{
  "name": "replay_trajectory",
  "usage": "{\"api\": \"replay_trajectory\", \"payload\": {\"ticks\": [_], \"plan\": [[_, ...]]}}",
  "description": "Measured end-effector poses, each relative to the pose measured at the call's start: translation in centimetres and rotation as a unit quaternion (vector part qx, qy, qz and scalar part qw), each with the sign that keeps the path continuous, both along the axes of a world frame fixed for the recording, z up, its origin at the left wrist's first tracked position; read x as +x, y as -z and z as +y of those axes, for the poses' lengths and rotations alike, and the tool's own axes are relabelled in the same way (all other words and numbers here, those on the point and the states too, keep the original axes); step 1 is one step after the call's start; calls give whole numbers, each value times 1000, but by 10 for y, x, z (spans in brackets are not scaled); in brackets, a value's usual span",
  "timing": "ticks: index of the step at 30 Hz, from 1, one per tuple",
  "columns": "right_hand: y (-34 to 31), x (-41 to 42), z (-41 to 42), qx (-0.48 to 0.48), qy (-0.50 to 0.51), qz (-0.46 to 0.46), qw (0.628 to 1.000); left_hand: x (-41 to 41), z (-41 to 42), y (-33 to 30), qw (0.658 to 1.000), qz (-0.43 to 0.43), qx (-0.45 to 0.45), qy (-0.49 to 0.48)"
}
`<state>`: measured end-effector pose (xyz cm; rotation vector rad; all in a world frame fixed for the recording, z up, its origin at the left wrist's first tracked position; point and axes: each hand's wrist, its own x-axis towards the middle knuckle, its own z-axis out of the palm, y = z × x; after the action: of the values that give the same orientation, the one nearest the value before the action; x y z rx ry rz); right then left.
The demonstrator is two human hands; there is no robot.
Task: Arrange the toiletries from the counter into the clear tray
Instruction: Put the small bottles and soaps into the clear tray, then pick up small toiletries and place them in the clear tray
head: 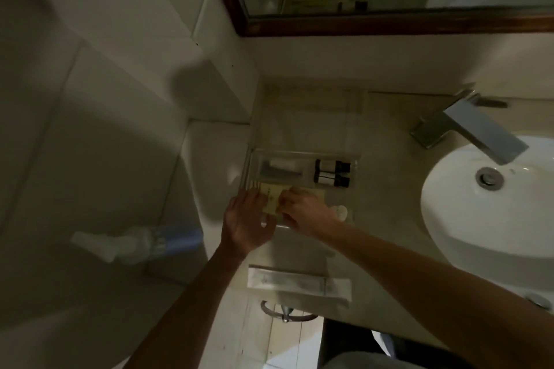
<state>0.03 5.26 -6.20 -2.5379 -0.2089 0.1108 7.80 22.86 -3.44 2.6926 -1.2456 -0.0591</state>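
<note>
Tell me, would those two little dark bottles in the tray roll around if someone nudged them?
Probably. The two bottles lie on their sides and look round, so they could roll. They rest against each other inside the clear tray, whose walls would likely stop them. Being so small, they are probably light.

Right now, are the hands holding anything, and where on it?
Both hands are on the yellow packets in the clear tray: left hand at their left end, right hand at their right. Actual grip can't be told.

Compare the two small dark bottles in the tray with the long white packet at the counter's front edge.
The bottles are short and dark with pale labels; the packet is long, flat and white. The bottles already lie side by side inside the clear tray; the packet lies outside it, nearer the person. Both lie flat, untouched by either hand.
</note>
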Motion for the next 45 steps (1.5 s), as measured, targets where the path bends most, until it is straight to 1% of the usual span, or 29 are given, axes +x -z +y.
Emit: {"api": "replay_trajectory", "payload": {"ticks": [2,5,8,11,13,16,19,22,25,26,28,32,34,36,38,39,41,43,45], "plan": [[-6,-6,-5,-22,6,-17,1000,-7,2,3,1000,-13,-23,6],[-19,-24,-24,-25,74,-69,995,-29,-22,-3,999,-4,-28,24],[-31,-66,-62,-23,152,-82,985,-67,-81,-16,998,34,21,41],[-39,-136,-118,-34,248,-75,965,-117,-157,-25,994,62,9,85],[-43,-198,-159,-38,334,-79,939,-161,-211,-25,990,72,-13,122],[-48,-306,-221,-50,455,-45,888,-245,-291,-20,974,104,-45,195],[-46,-420,-274,-46,569,-2,821,-337,-363,-14,948,129,-65,284],[-44,-515,-310,-76,639,14,766,-415,-417,-7,919,161,-54,355],[-39,-582,-341,-93,677,49,728,-469,-456,8,881,150,-7,448],[-37,-597,-350,-92,681,70,723,-478,-465,15,867,143,6,477],[-30,-618,-367,-88,676,108,724,-488,-479,24,846,142,24,513],[-17,-637,-387,-44,659,163,733,-493,-502,34,830,120,15,544],[-15,-636,-392,-23,676,167,718,-495,-514,36,823,103,5,558],[-14,-631,-397,-21,692,172,701,-497,-524,37,827,100,-16,553],[-15,-625,-401,-21,703,160,693,-495,-529,37,835,99,-32,541],[-16,-624,-402,-16,704,145,695,-494,-528,35,839,95,-40,535],[-15,-623,-404,-1,692,127,711,-493,-523,29,852,79,-43,516],[-11,-625,-403,-4,676,133,725,-496,-515,23,866,84,-25,492],[-9,-626,-402,-18,682,140,718,-500,-508,23,870,105,9,481]]}}
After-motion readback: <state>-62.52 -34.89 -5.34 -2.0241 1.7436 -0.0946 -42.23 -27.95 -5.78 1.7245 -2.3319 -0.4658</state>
